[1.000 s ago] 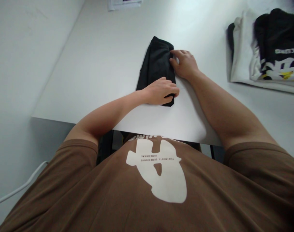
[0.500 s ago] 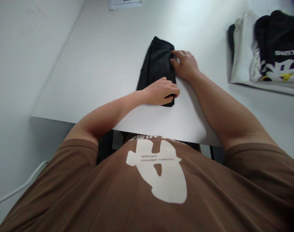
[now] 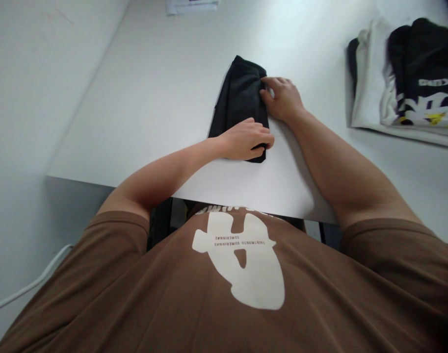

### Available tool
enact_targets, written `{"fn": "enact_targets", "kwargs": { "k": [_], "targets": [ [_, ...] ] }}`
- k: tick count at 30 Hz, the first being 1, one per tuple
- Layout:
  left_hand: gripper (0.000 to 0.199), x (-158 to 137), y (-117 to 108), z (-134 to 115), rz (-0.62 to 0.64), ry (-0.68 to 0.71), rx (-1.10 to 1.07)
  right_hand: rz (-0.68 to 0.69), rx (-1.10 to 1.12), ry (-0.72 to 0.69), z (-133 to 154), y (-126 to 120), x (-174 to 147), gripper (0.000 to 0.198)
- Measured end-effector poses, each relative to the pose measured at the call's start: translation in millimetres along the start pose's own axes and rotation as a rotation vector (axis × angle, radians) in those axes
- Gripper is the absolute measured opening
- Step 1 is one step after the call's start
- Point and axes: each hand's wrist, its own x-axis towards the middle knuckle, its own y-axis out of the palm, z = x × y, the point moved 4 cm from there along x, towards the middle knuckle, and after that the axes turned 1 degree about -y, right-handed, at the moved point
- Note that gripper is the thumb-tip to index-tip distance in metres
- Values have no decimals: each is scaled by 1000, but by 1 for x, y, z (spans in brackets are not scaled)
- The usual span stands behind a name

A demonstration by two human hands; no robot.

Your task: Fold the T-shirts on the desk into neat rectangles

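Observation:
A black garment (image 3: 244, 93), folded into a narrow bundle, lies on the white table; its exact kind does not show. My left hand (image 3: 246, 139) lies across its near end, with the fingers curled over the right edge and the thumb below. My right hand (image 3: 282, 97) is at the upper right edge, where its thumb and index finger grip the cloth. Part of the bundle's near end is hidden beneath my left hand.
On the right of the white table (image 3: 153, 108) lies a stack of folded clothes (image 3: 411, 83), black and white with a printed top piece. A white item (image 3: 192, 7) sits at the far edge of view. A wall (image 3: 32, 73) borders the left, with a white cable (image 3: 36, 282) below.

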Motion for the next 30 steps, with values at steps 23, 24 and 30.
{"fn": "enact_targets", "kwargs": {
  "k": [23, 24, 30],
  "targets": [
    [24, 0, 1, 0, 2, 1, 7, -6, -32, -20, -1, 0, 1, 49],
    [25, 0, 1, 1, 2, 1, 5, -4, -34, -22, -1, 0, 1, 49],
    [24, 0, 1, 1, -7, 2, -3, -4, -51, -13, 4, -3, -1, 50]
  ]
}}
